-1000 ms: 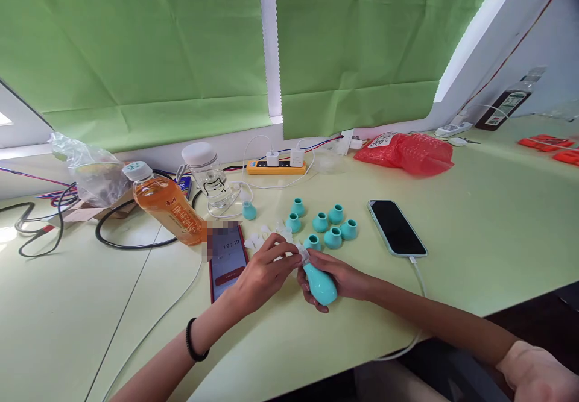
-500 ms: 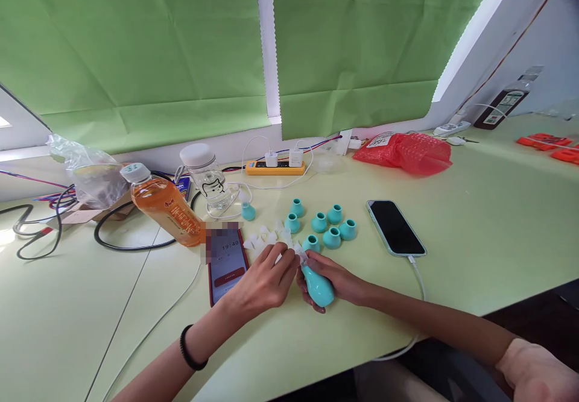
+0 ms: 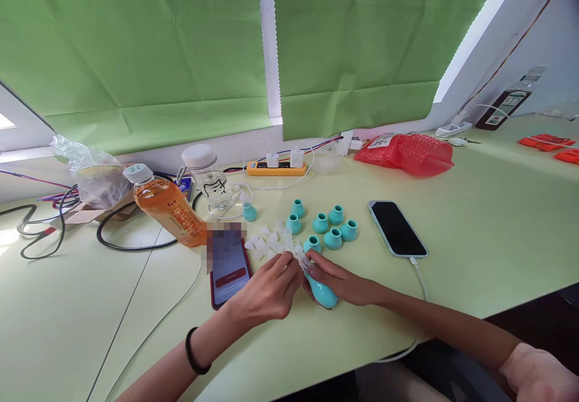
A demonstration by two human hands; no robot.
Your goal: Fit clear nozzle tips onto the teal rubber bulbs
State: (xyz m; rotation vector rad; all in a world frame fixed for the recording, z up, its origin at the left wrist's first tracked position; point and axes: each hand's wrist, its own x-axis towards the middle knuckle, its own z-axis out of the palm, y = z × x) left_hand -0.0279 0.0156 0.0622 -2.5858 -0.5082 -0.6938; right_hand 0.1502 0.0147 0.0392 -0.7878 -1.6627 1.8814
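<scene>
My right hand (image 3: 346, 280) is wrapped round a glossy turquoise squeeze bulb (image 3: 324, 295), its rounded end toward me. From the bulb's narrow end a translucent nozzle (image 3: 301, 255) points up and left. My left hand (image 3: 271, 287) pinches at that nozzle, and its fingertips are partly hidden. Just beyond both hands lie several small whitish translucent pieces (image 3: 262, 244) in a loose pile. Several turquoise flared cups (image 3: 333, 238) with round openings stand behind my right hand. Farther back is a small turquoise piece with a clear tip (image 3: 249, 211).
A phone with a red edge (image 3: 230, 275) lies left of my left hand. Another phone (image 3: 398, 228), cabled, lies at right. Behind are a tilted orange drink bottle (image 3: 165, 206), a clear cup (image 3: 212, 182), an orange power strip (image 3: 277, 169) and a red bubble bag (image 3: 404, 153).
My left fingers have shifted slightly down and right along the nozzle. The right thumb now lies farther over the bulb's neck, and the bulb has moved slightly right. The view has shifted a little.
</scene>
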